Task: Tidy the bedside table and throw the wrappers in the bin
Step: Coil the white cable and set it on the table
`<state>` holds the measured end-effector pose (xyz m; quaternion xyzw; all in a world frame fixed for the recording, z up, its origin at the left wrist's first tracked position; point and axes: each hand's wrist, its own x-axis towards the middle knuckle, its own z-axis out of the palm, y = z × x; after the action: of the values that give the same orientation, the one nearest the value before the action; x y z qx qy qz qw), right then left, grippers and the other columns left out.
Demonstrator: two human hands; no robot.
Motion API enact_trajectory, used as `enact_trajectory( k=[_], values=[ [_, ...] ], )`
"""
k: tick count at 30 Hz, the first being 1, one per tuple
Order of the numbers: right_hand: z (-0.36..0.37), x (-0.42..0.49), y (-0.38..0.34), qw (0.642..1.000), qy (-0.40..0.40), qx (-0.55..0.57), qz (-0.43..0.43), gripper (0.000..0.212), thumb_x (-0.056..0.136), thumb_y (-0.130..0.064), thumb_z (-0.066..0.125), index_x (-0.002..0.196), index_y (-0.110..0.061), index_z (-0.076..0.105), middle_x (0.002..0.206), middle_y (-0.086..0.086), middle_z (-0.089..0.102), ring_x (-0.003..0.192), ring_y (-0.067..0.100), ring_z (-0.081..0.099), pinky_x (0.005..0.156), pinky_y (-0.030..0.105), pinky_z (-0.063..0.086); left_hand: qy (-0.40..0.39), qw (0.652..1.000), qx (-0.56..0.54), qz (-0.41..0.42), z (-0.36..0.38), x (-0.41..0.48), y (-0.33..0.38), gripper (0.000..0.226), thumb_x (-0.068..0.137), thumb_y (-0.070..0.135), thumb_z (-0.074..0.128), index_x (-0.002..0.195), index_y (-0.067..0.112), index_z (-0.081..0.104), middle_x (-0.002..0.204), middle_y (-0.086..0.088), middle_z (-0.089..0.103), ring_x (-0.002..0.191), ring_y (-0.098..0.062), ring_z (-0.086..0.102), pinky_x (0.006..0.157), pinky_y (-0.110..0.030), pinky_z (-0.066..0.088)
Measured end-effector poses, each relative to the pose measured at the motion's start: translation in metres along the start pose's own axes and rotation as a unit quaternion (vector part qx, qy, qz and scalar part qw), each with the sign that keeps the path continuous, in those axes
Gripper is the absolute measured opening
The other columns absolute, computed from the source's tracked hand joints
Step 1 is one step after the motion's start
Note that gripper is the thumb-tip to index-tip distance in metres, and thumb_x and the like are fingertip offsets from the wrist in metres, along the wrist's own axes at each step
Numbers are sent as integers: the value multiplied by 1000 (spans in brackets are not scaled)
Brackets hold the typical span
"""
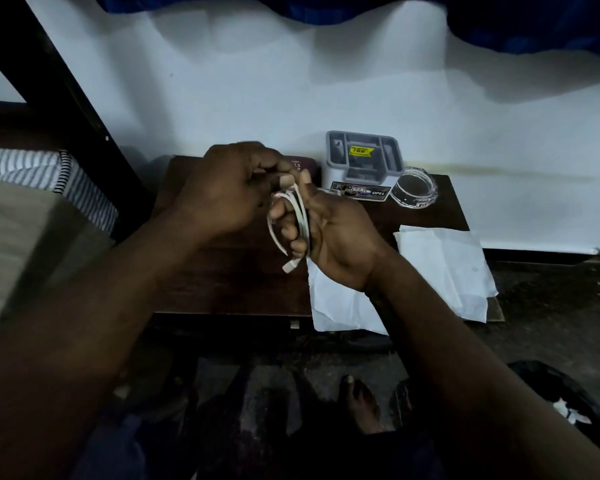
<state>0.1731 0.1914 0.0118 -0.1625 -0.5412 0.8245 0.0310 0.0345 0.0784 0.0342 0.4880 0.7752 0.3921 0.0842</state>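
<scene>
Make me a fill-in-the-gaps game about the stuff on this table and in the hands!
1. The cable coiled in the right hand is ____ in colour.
2. The sticker on top of the grey box is ____.
3. The glass dish stands on the ____ side of the grey box.

Missing words: white, yellow, right.

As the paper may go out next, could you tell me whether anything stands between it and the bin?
Nothing visible does; only floor lies between the paper and the bin. The left hand and right hand hold the cable, though.
</scene>
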Motion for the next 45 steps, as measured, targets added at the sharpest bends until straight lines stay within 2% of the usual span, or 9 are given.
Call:
enact_trajectory(
  k=[5, 7, 12, 18, 25, 31, 35, 40, 45],
  values=[
    [-8, -3, -13, 973, -53, 225, -8, 53, 109, -42, 35, 92, -5, 69, 66, 1, 54, 50, 9, 46, 54, 22, 40, -104, 984, -96, -110, 3, 1, 1, 40, 96, -7, 56, 98, 26, 78, 90, 6, 79, 73, -1, 71, 70, -27, 59],
    [-12, -2, -16, 947, -54, 313, -54, 44, 106, -32, 41, 94, -4, 71, 70, 0, 60, 55, 9, 53, 58, 23, 46, -179, 971, -88, -135, 6, -2, 5, 37, 101, 2, 55, 93, 31, 76, 83, 0, 79, 65, -14, 73, 60, -27, 57],
    [-22, 0, -17, 909, 49, 392, -132, 33, 109, -22, 41, 107, -3, 68, 96, 9, 75, 88, 18, 74, 83, 29, 61, -257, 958, -38, -121, 12, -3, 8, 22, 104, 34, 59, 90, 31, 76, 75, -2, 75, 50, -8, 60, 54, -16, 46],
    [-20, 12, -9, 930, 197, 204, -233, 30, 113, -16, 38, 108, -4, 64, 112, 12, 71, 105, 22, 71, 98, 28, 55, -302, 949, 54, -81, 7, -8, 12, 17, 97, 41, 66, 94, 34, 81, 69, 6, 74, 54, 3, 61, 64, -23, 49],
    [-8, 14, 10, 933, 241, -195, -183, 28, 105, -29, 51, 95, -9, 69, 91, 4, 73, 87, 16, 70, 81, 32, 57, -86, 993, 86, 6, -5, -6, 21, 10, 85, 39, 77, 91, 31, 80, 89, 12, 76, 84, -6, 68, 81, -28, 52],
    [16, 3, 7, 986, 122, -117, -14, 65, 108, -57, 30, 95, -4, 66, 66, 7, 62, 51, 19, 56, 50, 25, 44, -15, 998, 43, 36, -17, -4, 6, 14, 78, 26, 88, 87, 29, 77, 87, 8, 71, 83, -9, 67, 81, -38, 54],
    [17, 3, 6, 999, 46, -4, -13, 66, 108, -60, 28, 110, -6, 64, 71, 5, 52, 51, 14, 39, 48, 27, 33, -40, 999, -27, -9, -15, -1, -2, 10, 86, 35, 81, 94, 36, 77, 93, 8, 70, 89, -6, 68, 83, -27, 52],
    [7, -4, -10, 996, -21, 81, 36, 63, 108, -60, 28, 76, -13, 55, 53, -5, 31, 41, 9, 27, 50, 29, 19, -123, 974, -162, -102, -11, -4, 8, 35, 101, 43, 53, 85, 18, 72, 64, 7, 68, 46, -6, 51, 48, -17, 41],
    [1, -6, -18, 984, -64, 157, 45, 54, 110, -48, 34, 72, -14, 53, 47, -9, 33, 36, 6, 27, 42, 23, 26, -89, 953, -257, -134, -1, -2, 11, 47, 101, 42, 55, 109, -2, 70, 86, -20, 68, 65, -27, 49, 46, -23, 39]
  ],
)
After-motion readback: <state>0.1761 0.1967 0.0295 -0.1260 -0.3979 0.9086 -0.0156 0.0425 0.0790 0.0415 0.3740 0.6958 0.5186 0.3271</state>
